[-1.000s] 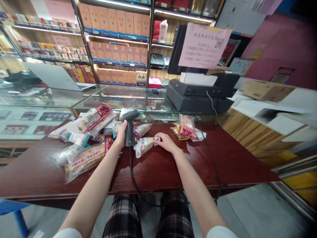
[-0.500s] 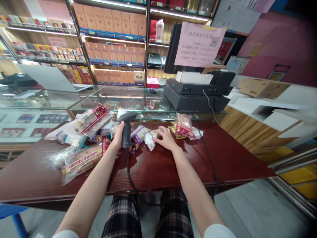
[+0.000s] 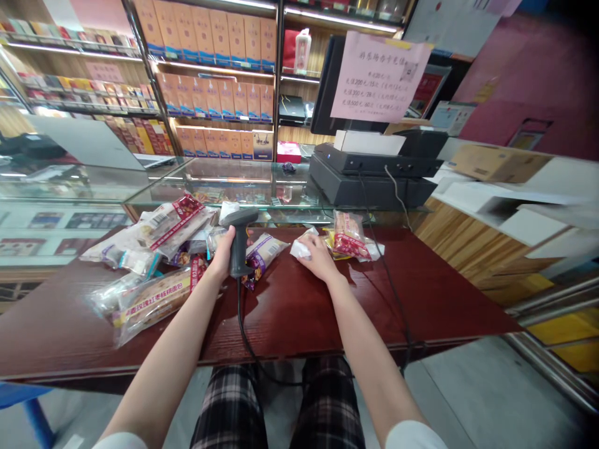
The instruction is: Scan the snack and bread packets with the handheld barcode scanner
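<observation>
Dark red wooden counter (image 3: 290, 315) in a shop: left hand (image 3: 223, 254) clenched on a corded barcode scanner (image 3: 238, 246), right hand (image 3: 319, 259) on a white-wrapped packet (image 3: 300, 249).

Left fingers wrap the scanner's grip, its head angled left. Right fingers lie extended over the packet, not clenched. Packet sits right of the scanner, nearer the right hand; its long axis cannot be told. Bagged bread loaves (image 3: 152, 302) lie left of the scanner, a purple-labelled bag (image 3: 264, 252) just right of it.

Head-worn view, facing forward and down, close above left hand (image 3: 223, 254), right hand (image 3: 319, 259)
</observation>
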`<state>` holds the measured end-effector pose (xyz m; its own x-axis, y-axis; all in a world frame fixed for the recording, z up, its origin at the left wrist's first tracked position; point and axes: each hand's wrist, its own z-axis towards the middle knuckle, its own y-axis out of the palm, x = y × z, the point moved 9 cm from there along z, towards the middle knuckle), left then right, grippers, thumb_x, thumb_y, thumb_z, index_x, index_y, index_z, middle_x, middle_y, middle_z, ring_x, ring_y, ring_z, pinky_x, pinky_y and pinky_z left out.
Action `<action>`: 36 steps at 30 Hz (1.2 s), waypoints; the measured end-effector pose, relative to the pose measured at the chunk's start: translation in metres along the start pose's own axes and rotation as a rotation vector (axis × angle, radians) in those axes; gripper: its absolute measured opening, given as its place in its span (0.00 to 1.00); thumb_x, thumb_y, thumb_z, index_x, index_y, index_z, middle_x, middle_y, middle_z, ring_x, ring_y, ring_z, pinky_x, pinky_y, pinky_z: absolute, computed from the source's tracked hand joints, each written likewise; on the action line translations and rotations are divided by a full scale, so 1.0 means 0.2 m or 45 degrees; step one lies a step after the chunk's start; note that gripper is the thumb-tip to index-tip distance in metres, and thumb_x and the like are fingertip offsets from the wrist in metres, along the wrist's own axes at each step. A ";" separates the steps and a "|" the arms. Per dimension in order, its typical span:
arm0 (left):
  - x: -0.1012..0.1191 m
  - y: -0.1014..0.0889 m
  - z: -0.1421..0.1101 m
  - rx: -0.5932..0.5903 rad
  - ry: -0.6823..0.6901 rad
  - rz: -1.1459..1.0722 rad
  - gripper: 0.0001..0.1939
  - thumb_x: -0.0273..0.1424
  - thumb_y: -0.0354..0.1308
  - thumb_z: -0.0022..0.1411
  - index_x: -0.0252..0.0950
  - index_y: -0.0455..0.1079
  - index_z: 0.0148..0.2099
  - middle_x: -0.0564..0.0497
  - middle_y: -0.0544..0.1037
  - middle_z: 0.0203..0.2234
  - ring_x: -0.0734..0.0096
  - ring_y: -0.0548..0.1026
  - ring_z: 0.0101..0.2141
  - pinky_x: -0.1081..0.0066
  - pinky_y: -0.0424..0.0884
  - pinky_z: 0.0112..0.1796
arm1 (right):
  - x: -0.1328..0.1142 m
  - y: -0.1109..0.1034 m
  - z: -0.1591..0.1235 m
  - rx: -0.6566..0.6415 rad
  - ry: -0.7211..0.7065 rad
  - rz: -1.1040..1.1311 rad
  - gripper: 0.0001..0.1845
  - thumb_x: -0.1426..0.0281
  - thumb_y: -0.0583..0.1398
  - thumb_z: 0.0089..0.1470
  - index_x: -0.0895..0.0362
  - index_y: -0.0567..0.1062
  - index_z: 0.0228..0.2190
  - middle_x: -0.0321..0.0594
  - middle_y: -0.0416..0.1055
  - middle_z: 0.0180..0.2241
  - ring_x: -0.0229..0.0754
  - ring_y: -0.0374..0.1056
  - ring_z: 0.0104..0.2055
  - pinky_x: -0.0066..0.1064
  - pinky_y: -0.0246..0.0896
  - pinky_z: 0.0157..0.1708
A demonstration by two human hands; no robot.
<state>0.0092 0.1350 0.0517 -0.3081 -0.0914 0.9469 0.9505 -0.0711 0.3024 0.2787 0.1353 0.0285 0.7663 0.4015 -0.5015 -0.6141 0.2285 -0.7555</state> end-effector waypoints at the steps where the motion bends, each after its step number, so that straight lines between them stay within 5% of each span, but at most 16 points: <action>1: 0.00 0.00 0.00 -0.003 0.000 -0.003 0.37 0.62 0.56 0.52 0.31 0.75 0.43 0.48 0.77 0.25 0.63 0.78 0.32 0.71 0.69 0.28 | 0.01 -0.02 0.01 0.055 0.013 0.063 0.28 0.70 0.65 0.48 0.51 0.73 0.53 0.48 0.63 0.56 0.55 0.58 0.60 0.51 0.53 0.61; 6: 0.01 0.02 0.00 -0.034 0.005 0.017 0.37 0.62 0.56 0.52 0.31 0.75 0.43 0.47 0.77 0.24 0.62 0.78 0.32 0.70 0.69 0.27 | 0.12 -0.10 0.03 0.328 0.278 0.786 0.25 0.65 0.67 0.43 0.53 0.74 0.46 0.43 0.72 0.46 0.52 0.67 0.51 0.48 0.61 0.56; 10: 0.01 0.05 -0.02 -0.094 0.005 -0.007 0.36 0.61 0.56 0.54 0.31 0.74 0.44 0.49 0.76 0.24 0.65 0.77 0.29 0.71 0.68 0.25 | 0.12 -0.05 0.03 0.344 0.441 1.563 0.24 0.64 0.67 0.44 0.50 0.73 0.45 0.35 0.76 0.45 0.46 0.71 0.48 0.40 0.68 0.50; 13: 0.00 0.10 -0.05 -0.194 -0.062 -0.092 0.34 0.59 0.56 0.55 0.31 0.72 0.45 0.50 0.75 0.25 0.70 0.75 0.24 0.73 0.67 0.22 | 0.11 -0.02 0.03 0.339 0.476 1.843 0.22 0.66 0.66 0.43 0.49 0.73 0.44 0.34 0.77 0.45 0.45 0.73 0.49 0.40 0.68 0.52; 22: -0.03 0.23 -0.13 -0.350 -0.184 -0.139 0.33 0.61 0.56 0.54 0.32 0.70 0.38 0.51 0.71 0.21 0.75 0.68 0.17 0.73 0.64 0.18 | 0.11 -0.09 0.04 0.273 0.303 1.655 0.22 0.62 0.60 0.49 0.49 0.69 0.48 0.40 0.76 0.48 0.52 0.72 0.51 0.60 0.66 0.51; 36: -0.03 0.28 -0.17 -0.450 -0.229 -0.110 0.32 0.58 0.57 0.56 0.33 0.71 0.45 0.52 0.72 0.23 0.76 0.67 0.17 0.74 0.64 0.18 | 0.13 -0.15 0.04 0.346 0.195 1.373 0.21 0.70 0.63 0.40 0.51 0.74 0.41 0.41 0.74 0.50 0.49 0.71 0.50 0.47 0.66 0.52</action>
<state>0.0637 0.0968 0.0591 -0.3447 0.1026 0.9331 0.8394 -0.4112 0.3553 0.3153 0.1457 0.0424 -0.1876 0.3975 -0.8982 -0.9768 0.0204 0.2130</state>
